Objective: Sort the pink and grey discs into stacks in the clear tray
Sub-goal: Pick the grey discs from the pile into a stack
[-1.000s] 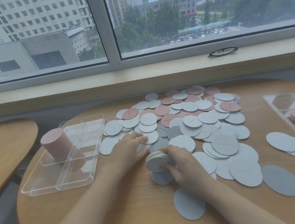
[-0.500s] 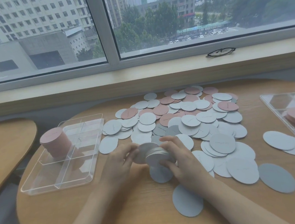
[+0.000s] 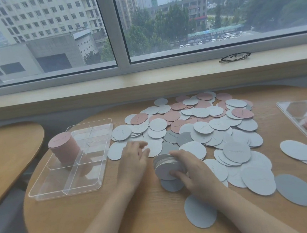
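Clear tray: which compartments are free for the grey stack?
In the clear tray, the pink stack fills the far-left compartment; the other three look bare. Right of the tray, loose discs crowd the table; bare wood lies nearer the person.

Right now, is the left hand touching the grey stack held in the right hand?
Apart. The head view shows the left hand over loose discs, with a gap of table and disc between it and the grey stack in the right hand.

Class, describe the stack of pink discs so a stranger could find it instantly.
Start at the clear tray on the table's left side. In its far-left compartment stands the stack of pink discs. It is the only tall, neat column of discs; every other pink disc lies flat or in a low heap.
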Action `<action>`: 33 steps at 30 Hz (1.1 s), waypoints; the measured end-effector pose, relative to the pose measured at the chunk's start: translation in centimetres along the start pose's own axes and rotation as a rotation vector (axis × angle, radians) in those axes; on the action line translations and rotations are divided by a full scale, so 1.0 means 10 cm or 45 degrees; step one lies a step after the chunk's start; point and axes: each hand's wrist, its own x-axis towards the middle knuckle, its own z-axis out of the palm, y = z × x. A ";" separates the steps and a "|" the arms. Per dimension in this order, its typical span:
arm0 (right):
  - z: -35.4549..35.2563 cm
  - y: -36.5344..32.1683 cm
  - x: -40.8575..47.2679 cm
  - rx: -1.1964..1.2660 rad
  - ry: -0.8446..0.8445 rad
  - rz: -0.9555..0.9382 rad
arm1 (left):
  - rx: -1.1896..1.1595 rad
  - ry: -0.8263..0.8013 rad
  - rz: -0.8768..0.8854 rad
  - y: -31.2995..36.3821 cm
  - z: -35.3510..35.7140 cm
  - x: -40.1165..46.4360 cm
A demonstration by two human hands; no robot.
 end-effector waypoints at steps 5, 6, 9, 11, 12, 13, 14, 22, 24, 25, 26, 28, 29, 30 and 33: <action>0.00 0.01 -0.01 0.015 0.002 0.010 | 0.480 -0.227 -0.162 0.06 0.06 0.30; 0.00 0.01 -0.01 0.022 0.001 0.011 | 0.492 -0.265 -0.193 0.07 0.07 0.33; 0.00 0.00 -0.01 0.030 0.001 0.012 | 0.439 -0.295 -0.263 0.04 0.07 0.42; 0.01 0.00 0.00 0.032 -0.001 0.016 | 0.358 -0.288 -0.269 0.01 0.07 0.46; 0.01 0.00 0.00 0.034 -0.005 0.019 | 0.288 -0.285 -0.277 0.01 0.06 0.47; 0.01 0.00 0.00 0.036 -0.009 0.021 | 0.215 -0.286 -0.287 0.00 0.06 0.48; 0.01 0.00 0.00 0.037 -0.013 0.022 | 0.155 -0.287 -0.291 0.00 0.05 0.48; 0.00 0.00 -0.01 0.061 0.001 0.020 | -0.412 -0.157 -0.346 -0.03 -0.06 0.31; 0.00 0.00 -0.01 0.076 0.005 0.023 | -0.400 -0.097 -0.284 -0.01 -0.15 0.19; 0.00 0.00 -0.01 0.082 0.009 0.023 | -0.403 -0.075 -0.263 -0.02 -0.20 0.14; 0.00 0.00 0.00 0.084 0.011 0.019 | -0.419 -0.076 -0.246 -0.04 -0.25 0.08; -0.01 0.00 0.01 0.083 0.016 -0.002 | -0.470 -0.122 -0.211 -0.06 -0.35 -0.03; -0.01 0.00 0.02 0.089 0.017 -0.015 | -0.508 -0.160 -0.183 -0.04 -0.39 -0.09; -0.01 0.01 0.02 0.101 0.015 -0.026 | -0.537 -0.208 -0.151 -0.01 -0.40 -0.15; -0.01 0.01 0.01 0.132 0.011 -0.037 | -0.559 -0.399 -0.057 0.14 -0.42 -0.30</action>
